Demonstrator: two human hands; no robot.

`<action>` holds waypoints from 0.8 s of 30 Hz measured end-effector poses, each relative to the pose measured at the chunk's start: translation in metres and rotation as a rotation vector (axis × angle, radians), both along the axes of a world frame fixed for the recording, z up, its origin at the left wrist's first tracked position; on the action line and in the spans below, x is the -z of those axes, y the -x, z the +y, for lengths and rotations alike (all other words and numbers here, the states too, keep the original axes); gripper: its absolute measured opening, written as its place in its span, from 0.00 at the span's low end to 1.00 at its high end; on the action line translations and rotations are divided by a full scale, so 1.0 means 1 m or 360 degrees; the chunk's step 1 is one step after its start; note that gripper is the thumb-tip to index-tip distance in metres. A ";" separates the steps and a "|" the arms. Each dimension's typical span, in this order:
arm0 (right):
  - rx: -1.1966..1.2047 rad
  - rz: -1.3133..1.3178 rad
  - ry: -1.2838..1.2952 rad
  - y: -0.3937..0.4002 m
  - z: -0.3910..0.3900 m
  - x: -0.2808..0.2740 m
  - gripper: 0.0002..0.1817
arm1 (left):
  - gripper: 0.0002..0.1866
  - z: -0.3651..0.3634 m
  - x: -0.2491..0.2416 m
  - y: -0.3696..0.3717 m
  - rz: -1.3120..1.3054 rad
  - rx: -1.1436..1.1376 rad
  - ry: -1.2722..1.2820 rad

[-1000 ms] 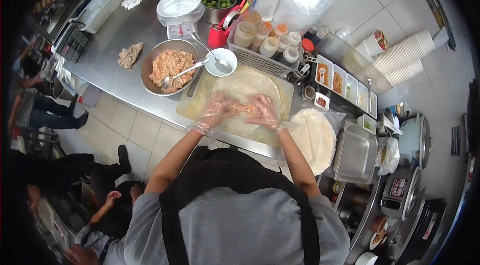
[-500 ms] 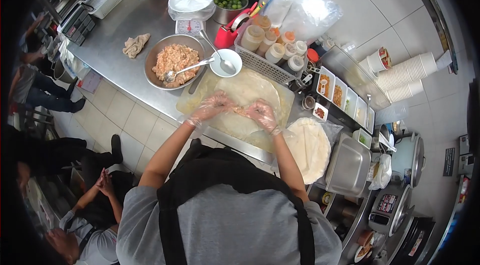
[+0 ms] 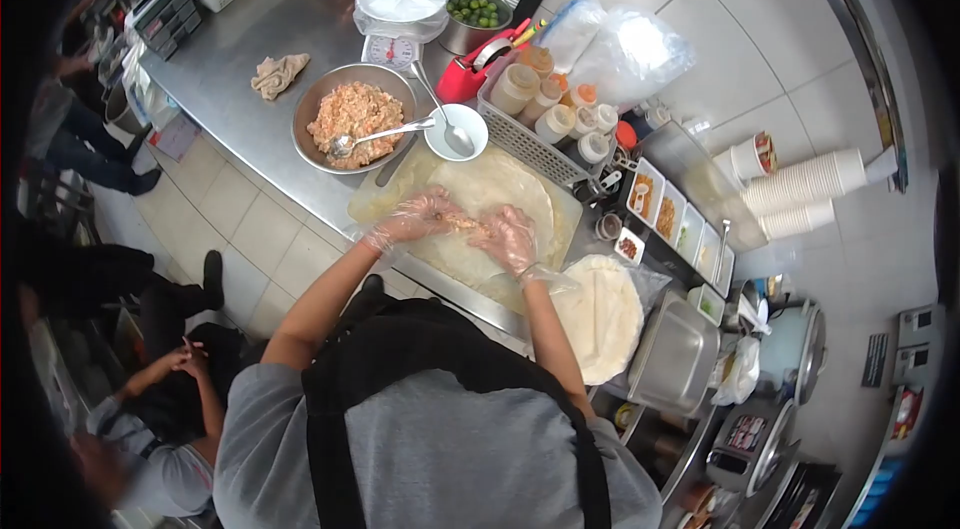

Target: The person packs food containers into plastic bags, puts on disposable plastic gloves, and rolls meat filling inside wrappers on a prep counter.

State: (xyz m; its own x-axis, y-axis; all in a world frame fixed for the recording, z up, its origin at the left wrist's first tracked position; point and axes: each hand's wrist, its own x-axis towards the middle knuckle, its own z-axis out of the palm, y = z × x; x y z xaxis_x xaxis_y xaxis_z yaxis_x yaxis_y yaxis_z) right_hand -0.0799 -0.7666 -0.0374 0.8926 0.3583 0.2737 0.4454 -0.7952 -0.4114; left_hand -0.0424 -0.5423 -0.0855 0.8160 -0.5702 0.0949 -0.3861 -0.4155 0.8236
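Head camera view, seen from my remote post: both hands, in clear plastic gloves, meet over a pale dough sheet (image 3: pixel 515 187) lying flat on a cutting board (image 3: pixel 374 197), near the front edge of the steel worktop (image 3: pixel 225 79). A short strip of orange filling (image 3: pixel 458 221) lies between them, over the near part of the sheet. The left hand (image 3: pixel 408 219) has its fingers curled at one end and the right hand (image 3: pixel 508 241) curls over the other, likely to keep the soft mix narrow and in line. Whether either set of fingers pinches the strip or only presses it, I cannot tell.

Beyond the left hand, a steel bowl (image 3: pixel 304 143) holds more mix, probably set close for a short reach; a spoon (image 3: pixel 388 134) rests in it, handle over the rim toward the board. A second spoon (image 3: pixel 457 137) stands tilted in a white bowl (image 3: pixel 479 119) just beside, perhaps parked to stay off the steel. More dough sheets (image 3: pixel 603 314) lie on plastic beside the right forearm, seemingly within easy reach. Squeeze bottles (image 3: pixel 514 89) stand upright in a grey basket (image 3: pixel 543 153), which I judge keeps them from tipping.
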 end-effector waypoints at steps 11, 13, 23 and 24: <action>-0.0103 0.0010 -0.0088 -0.003 -0.024 0.023 0.17 | 0.19 0.001 -0.010 0.000 -0.0037 0.0078 0.0031; -0.0007 -0.0104 -0.0117 0.000 -0.021 0.010 0.19 | 0.19 0.002 -0.011 -0.003 -0.0021 0.0078 0.0003; 0.0043 0.0227 -0.0969 0.002 -0.038 0.033 0.23 | 0.20 0.000 -0.018 0.000 0.0164 0.0023 -0.0075; 0.0069 0.0368 -0.1136 0.002 -0.041 0.045 0.21 | 0.20 -0.001 -0.022 0.003 0.0177 -0.0015 -0.0096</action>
